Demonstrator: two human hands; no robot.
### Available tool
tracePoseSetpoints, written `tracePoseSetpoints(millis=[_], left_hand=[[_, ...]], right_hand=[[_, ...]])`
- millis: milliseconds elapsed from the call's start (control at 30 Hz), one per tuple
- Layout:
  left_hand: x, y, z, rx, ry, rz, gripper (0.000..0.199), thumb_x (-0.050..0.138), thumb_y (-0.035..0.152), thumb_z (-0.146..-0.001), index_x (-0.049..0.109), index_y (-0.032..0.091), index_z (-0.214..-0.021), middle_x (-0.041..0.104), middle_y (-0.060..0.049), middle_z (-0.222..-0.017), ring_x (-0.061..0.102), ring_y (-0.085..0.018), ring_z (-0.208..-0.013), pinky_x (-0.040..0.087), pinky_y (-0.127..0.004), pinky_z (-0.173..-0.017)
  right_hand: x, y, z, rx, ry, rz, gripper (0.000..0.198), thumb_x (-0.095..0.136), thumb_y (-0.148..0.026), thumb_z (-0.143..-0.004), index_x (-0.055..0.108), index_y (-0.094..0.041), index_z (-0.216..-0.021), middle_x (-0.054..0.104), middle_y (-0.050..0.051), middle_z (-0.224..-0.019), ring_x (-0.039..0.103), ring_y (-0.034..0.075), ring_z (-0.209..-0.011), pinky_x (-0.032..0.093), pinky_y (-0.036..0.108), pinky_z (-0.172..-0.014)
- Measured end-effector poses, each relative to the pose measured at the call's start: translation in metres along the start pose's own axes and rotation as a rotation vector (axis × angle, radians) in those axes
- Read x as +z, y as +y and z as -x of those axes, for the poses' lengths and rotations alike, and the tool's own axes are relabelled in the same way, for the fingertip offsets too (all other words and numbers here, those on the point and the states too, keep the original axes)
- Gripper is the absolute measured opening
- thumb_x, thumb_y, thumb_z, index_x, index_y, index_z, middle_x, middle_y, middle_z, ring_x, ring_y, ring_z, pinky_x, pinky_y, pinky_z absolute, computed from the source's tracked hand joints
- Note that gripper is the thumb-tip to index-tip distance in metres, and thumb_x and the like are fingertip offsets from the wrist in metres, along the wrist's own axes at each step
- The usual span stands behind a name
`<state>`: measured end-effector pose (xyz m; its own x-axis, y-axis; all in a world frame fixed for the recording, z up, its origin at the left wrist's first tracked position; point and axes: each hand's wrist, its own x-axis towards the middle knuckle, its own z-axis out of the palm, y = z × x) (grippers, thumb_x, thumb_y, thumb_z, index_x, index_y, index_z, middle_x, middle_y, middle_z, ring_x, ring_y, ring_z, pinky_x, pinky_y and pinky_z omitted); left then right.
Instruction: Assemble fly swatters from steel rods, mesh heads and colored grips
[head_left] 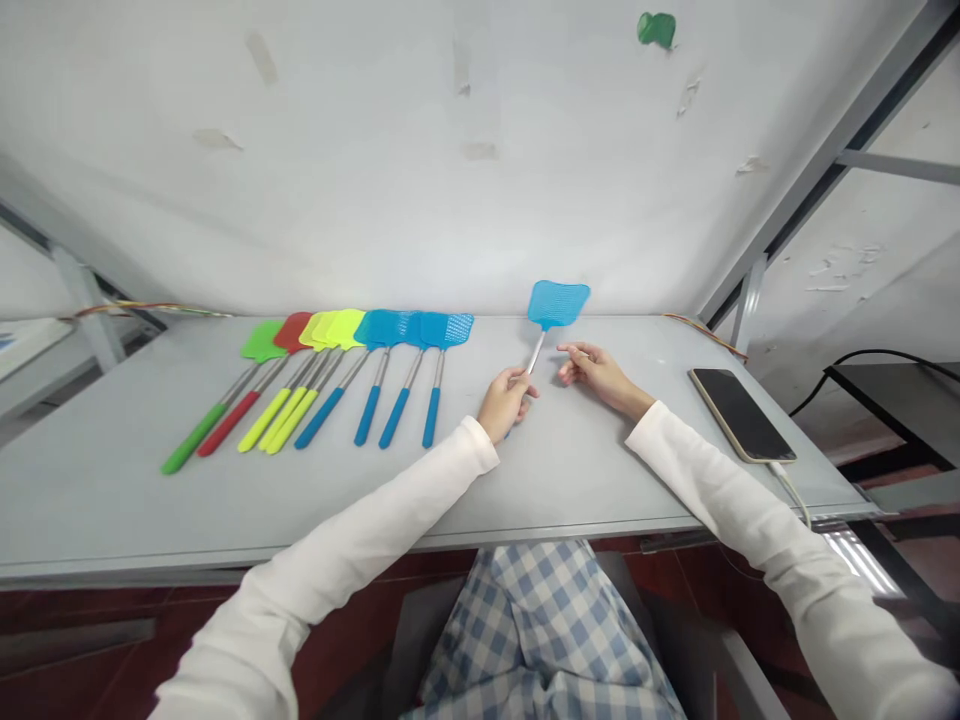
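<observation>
Through the head view I log the left hand (504, 405) with its fingers wrapped around the lower part of a blue fly swatter (556, 303); most of the grip is hidden in the palm, and a bit of metal shaft shows above it. The swatter sits right of the middle of the table (562, 485), its head toward the back edge and seen partly against the wall (375, 150), so I judge it tilted up rather than lying flat, though I cannot confirm the clearance. Holding it low, I reckon, leaves the shaft and head unobstructed. The right hand (602, 378) is apart from the left, just beside the shaft, fingers loosely bent with nothing in them; I take this as keeping it near enough to lend support. Toward the left edge I note a row: a green swatter (262, 342), a red swatter (292, 333), three yellow swatters (346, 327) and four blue swatters (448, 329). Their heads overlap along the back edge and their handles fan toward the front edge, which probably saves width, keeps colours grouped and leaves each grip reachable. A phone (741, 413) lies near the right edge, a white cable (789, 488) running from it over the front right corner, presumably parked there to stay clear of both hands.
</observation>
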<state>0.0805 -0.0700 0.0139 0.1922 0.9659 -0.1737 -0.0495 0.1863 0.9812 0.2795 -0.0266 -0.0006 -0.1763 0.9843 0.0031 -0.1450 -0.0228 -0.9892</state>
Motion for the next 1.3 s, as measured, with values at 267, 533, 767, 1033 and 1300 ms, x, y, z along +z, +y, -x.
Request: tracePoseSetpoints(millis=[267, 533, 767, 1033, 1300], left_hand=[[-0.021, -0.007, 0.006, -0.009, 0.088, -0.237, 0.054, 0.045, 0.012, -0.085, 0.042, 0.022, -0.138, 0.061, -0.003, -0.097, 0.043, -0.003, -0.049, 0.043, -0.019, -0.052], [-0.038, 0.004, 0.013, 0.130, 0.158, -0.673, 0.057, 0.044, 0.010, -0.083, 0.046, 0.012, -0.139, 0.050, -0.016, -0.142, 0.059, -0.022, -0.116, 0.040, -0.040, -0.109], [-0.050, -0.010, 0.011, 0.179, 0.212, -1.049, 0.057, 0.041, 0.005, -0.081, 0.049, 0.006, -0.138, 0.030, -0.024, -0.154, 0.032, -0.033, -0.143, 0.029, -0.050, -0.116], [-0.059, -0.022, 0.021, 0.477, 0.167, -1.438, 0.051, 0.037, 0.002, -0.082, 0.055, 0.002, -0.129, 0.038, -0.029, -0.148, 0.041, -0.036, -0.136, 0.035, -0.053, -0.111], [-0.015, -0.019, 0.026, 0.956, -0.144, -1.327, 0.041, 0.036, 0.015, -0.091, 0.054, 0.007, -0.127, 0.045, -0.023, -0.145, 0.046, -0.027, -0.134, 0.041, -0.044, -0.109]], right_hand=[[-0.006, 0.003, -0.001, 0.020, -0.051, 0.076, 0.030, 0.064, -0.043, -0.085, 0.060, -0.017, -0.098, 0.068, 0.002, -0.062, 0.060, 0.013, -0.055, 0.047, 0.028, -0.059], [-0.008, 0.003, -0.001, 0.028, -0.094, 0.123, 0.028, 0.062, -0.043, -0.084, 0.061, -0.018, -0.096, 0.068, 0.002, -0.064, 0.059, 0.013, -0.057, 0.046, 0.029, -0.061], [-0.004, -0.001, 0.001, 0.031, -0.104, 0.142, 0.027, 0.062, -0.043, -0.084, 0.060, -0.018, -0.094, 0.067, 0.001, -0.062, 0.057, 0.013, -0.056, 0.045, 0.029, -0.061], [0.003, 0.003, 0.005, -0.045, -0.127, 0.315, 0.029, 0.055, -0.046, -0.087, 0.059, -0.018, -0.095, 0.064, 0.000, -0.062, 0.055, 0.012, -0.058, 0.045, 0.028, -0.064], [0.005, 0.005, 0.007, -0.111, -0.154, 0.421, 0.032, 0.052, -0.047, -0.089, 0.061, -0.017, -0.097, 0.059, -0.002, -0.063, 0.052, 0.011, -0.060, 0.043, 0.028, -0.065]])
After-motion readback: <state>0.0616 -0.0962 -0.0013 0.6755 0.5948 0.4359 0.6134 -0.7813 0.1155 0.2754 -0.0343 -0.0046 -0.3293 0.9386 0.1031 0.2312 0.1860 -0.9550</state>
